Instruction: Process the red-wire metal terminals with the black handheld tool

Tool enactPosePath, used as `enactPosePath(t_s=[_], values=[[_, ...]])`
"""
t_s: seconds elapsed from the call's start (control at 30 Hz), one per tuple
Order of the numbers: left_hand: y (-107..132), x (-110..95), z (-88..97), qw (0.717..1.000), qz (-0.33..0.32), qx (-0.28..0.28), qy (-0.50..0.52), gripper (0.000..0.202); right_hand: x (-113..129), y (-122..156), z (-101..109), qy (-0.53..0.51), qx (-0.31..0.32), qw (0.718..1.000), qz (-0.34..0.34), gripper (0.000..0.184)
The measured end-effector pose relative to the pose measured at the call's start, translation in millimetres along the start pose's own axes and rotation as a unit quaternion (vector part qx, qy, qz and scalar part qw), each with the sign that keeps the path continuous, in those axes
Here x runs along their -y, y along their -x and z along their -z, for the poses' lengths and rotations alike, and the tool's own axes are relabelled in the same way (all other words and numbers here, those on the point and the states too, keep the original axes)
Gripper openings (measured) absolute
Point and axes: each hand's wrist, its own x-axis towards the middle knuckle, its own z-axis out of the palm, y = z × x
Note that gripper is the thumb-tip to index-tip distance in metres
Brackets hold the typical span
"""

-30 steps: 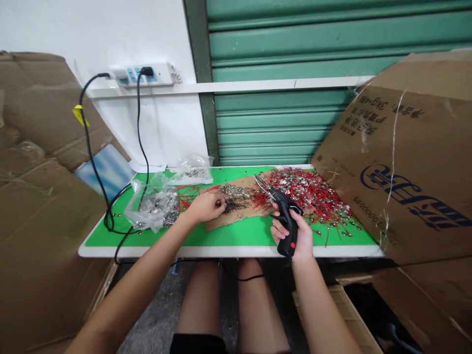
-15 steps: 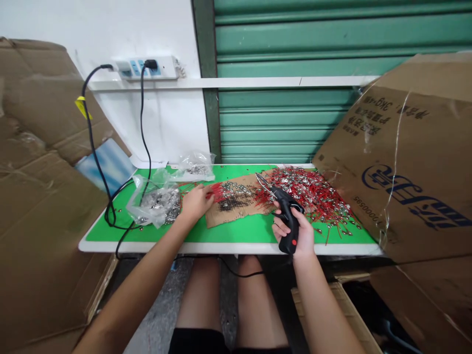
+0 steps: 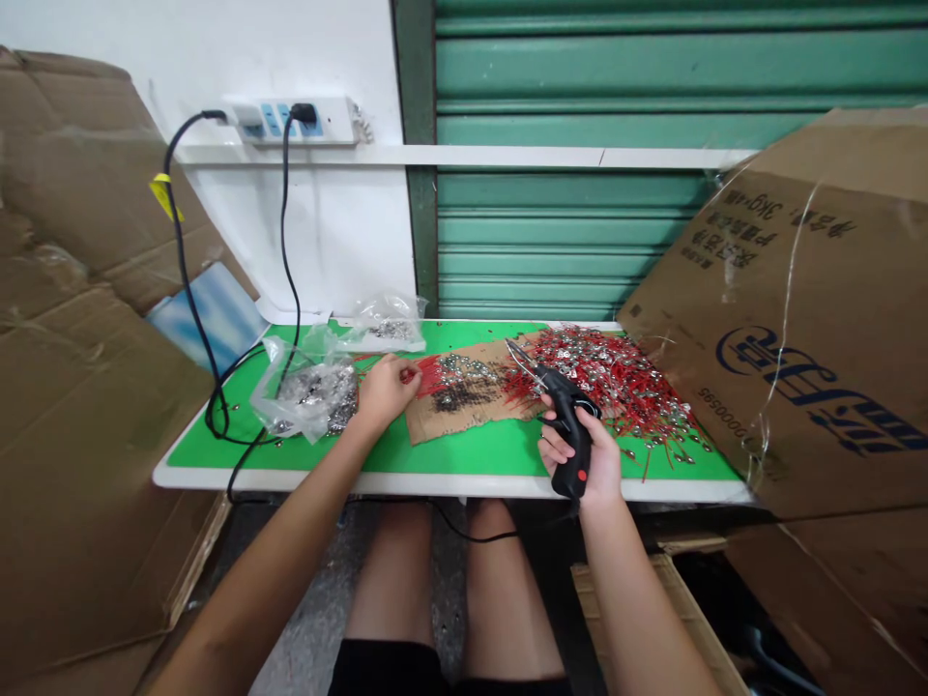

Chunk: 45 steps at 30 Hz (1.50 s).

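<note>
My right hand [image 3: 584, 454] is wrapped around the handle of a black soldering gun [image 3: 569, 430]. Its metal tip points up and left, over a strip of cardboard [image 3: 464, 416]. On that strip lies a row of red wires [image 3: 433, 375] with small silver metal terminals [image 3: 468, 367] at their right ends. At the left ends of these wires is my left hand [image 3: 388, 389], thumb and fingers pinched together; whatever is between them is too small to make out. Dark scorch-like marks [image 3: 464, 394] cover the cardboard below the terminals.
A large heap of red wires with metal ends [image 3: 601, 372] spreads at the right of the green tabletop [image 3: 348, 464]. Clear plastic bags of metal parts [image 3: 308, 391] lie at the left. Black cords run from a wall power strip [image 3: 333, 121]. Cardboard sheets [image 3: 797, 338] stand on both sides.
My left hand's fingers have drawn in and curled closer together beside the wire ends. The right hand keeps its grip on the soldering gun, and the view has shifted slightly.
</note>
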Motion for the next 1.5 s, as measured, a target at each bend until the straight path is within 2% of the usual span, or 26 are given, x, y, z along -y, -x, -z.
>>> enactPosePath(t_s=[0.07,0.23,0.4,0.53,0.7,0.77,0.9,1.07,1.23,1.5], values=[[2,1,2.6,1.0,-0.013,-0.009,0.019,0.018,0,0,0,0.008,-0.003,1.0,0.002,0.028],[19,0,5.0,0.995,-0.035,0.03,0.091,0.023,-1,0,0,0.015,-0.009,1.0,0.002,0.027],[48,-3,-7.5,0.994,-0.064,0.012,0.087,0.02,0,1,-2,0.022,-0.017,1.0,-0.005,0.026],[59,-2,-18.6,0.99,-0.11,-0.009,0.089,0.016,-1,-1,-7,0.052,-0.024,0.998,-0.016,0.026],[59,-2,-19.6,0.994,-0.089,-0.009,0.055,0.011,-5,-8,-11,0.157,-0.011,0.987,-0.022,0.022],[58,-3,-17.9,0.996,-0.079,-0.011,0.05,0.011,-5,-10,-10,0.197,-0.008,0.979,-0.048,0.022],[55,-3,-16.7,0.995,-0.081,-0.017,0.061,0.01,-3,-13,-9,0.303,-0.019,0.946,-0.112,0.035],[53,0,-21.2,0.992,-0.099,-0.029,0.071,0.006,-4,-11,-17,0.402,-0.057,0.906,-0.116,0.041],[54,1,-22.3,0.991,-0.113,-0.041,0.066,0.009,-7,-10,-23,0.441,-0.075,0.886,-0.122,0.043],[55,1,-22.0,0.992,-0.102,-0.039,0.058,0.01,-6,-8,-23,0.453,-0.078,0.879,-0.124,0.042]])
